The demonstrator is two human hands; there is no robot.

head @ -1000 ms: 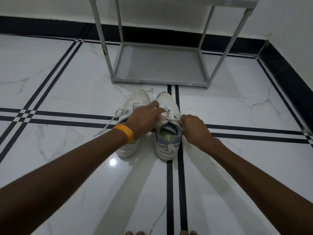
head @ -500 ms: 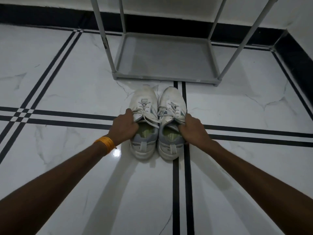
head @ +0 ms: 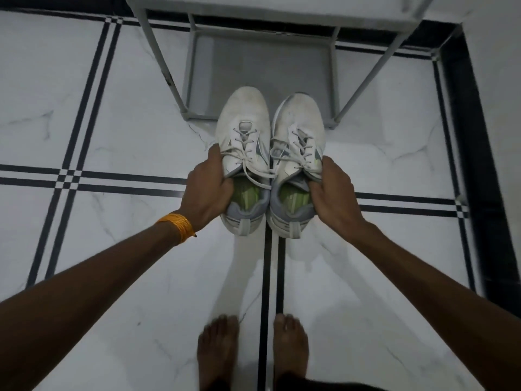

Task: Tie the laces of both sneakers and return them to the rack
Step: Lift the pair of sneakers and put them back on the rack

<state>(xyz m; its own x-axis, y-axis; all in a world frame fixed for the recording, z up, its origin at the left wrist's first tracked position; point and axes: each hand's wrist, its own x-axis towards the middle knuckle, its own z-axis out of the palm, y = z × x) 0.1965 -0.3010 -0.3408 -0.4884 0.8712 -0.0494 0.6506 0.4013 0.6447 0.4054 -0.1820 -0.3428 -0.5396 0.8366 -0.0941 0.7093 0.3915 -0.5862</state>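
Sneakers (head: 270,165) side by side, gripped between hands (head: 208,190); toes toward rack (head: 262,60)

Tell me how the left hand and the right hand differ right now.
The left hand has an orange band on its wrist; the right hand has a bare wrist. The left hand grips the left sneaker; the right hand grips the right sneaker. Both hook fingers into a shoe's collar, toes toward the rack.

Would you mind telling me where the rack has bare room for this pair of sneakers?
The grey bottom shelf of the rack lies bare between its posts, directly beyond the toes. The left hand grips the left sneaker, the right hand the right sneaker. Floor tiles either side are also free.
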